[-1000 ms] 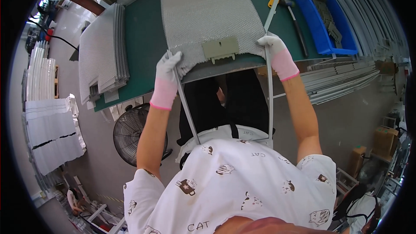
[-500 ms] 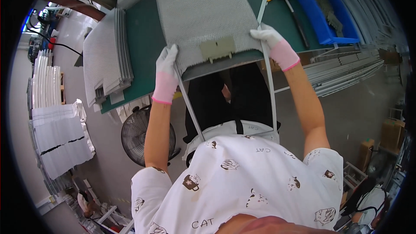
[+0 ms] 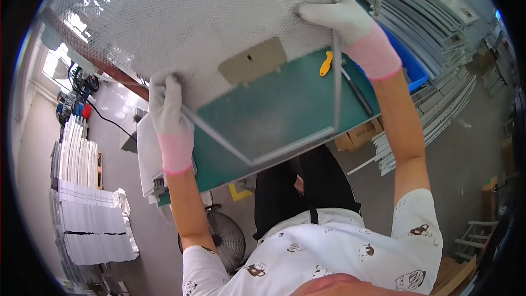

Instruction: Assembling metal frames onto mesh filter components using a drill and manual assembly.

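Where the silvery mesh sheet fills the upper left and upper centre of the view, we note its far end cut off by the top edge, so its full long axis cannot be read. Its near edge slants from centre left up to the right. Key relation: the crossbar of the pale metal frame lies below that edge, roughly parallel and apart from it, with green worktop showing between. A beige plate sits at the mesh's near edge, between our hands. Our left hand, lower in view, is curled closed at the mesh corner and left side bar. Our right hand, higher, grips mesh and right side bar, thumb side laid inward; its far fingers are hidden. Just right of that bar: a hammer, then a blue bin.
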Available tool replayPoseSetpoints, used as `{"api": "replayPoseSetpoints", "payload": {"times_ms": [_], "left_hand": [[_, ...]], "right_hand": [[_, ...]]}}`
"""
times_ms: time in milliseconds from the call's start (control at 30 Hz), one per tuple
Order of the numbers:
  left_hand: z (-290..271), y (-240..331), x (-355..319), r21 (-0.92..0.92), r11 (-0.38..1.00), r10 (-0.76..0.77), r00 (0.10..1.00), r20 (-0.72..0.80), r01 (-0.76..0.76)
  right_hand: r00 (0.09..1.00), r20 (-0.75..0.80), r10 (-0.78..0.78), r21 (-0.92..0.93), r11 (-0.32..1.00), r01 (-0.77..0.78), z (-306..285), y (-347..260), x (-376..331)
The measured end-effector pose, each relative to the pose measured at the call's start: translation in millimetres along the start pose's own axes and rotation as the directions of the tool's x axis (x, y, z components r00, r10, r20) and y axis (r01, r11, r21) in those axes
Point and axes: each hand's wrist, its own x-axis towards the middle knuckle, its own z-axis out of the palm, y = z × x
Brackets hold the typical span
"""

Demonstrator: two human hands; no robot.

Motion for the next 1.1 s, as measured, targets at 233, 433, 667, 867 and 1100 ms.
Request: {"api": "replayPoseSetpoints", "payload": {"times_ms": [233, 433, 667, 867, 1100], "left_hand": [[13, -27, 15, -0.036, 0.997, 0.066, 0.989, -0.13, -0.071], [12, -31, 12, -0.096, 0.989, 0.093, 0.983, -0.161, -0.109], [3, -38, 9, -0.106, 0.985, 0.121, 0.98, -0.156, -0.139], [-4, -93, -24, 0.08, 0.997, 0.022, 0.983, -0.184, -0.008], [-19, -98, -27, -0.062, 0.996, -0.075, 0.995, -0.058, 0.071]], "right_hand": [[0.883, -0.418, -0.212, -0.261, 0.959, 0.107, 20, 45, 10], [0.905, -0.388, -0.175, -0.092, 0.984, 0.151, 17, 49, 2], [0.882, -0.359, -0.304, -0.287, 0.936, 0.206, 12, 57, -8], [0.924, -0.376, -0.067, -0.246, 0.969, -0.03, 10, 98, -33], [0.977, -0.206, -0.046, -0.064, 0.997, 0.033, 0, 63, -32]]}}
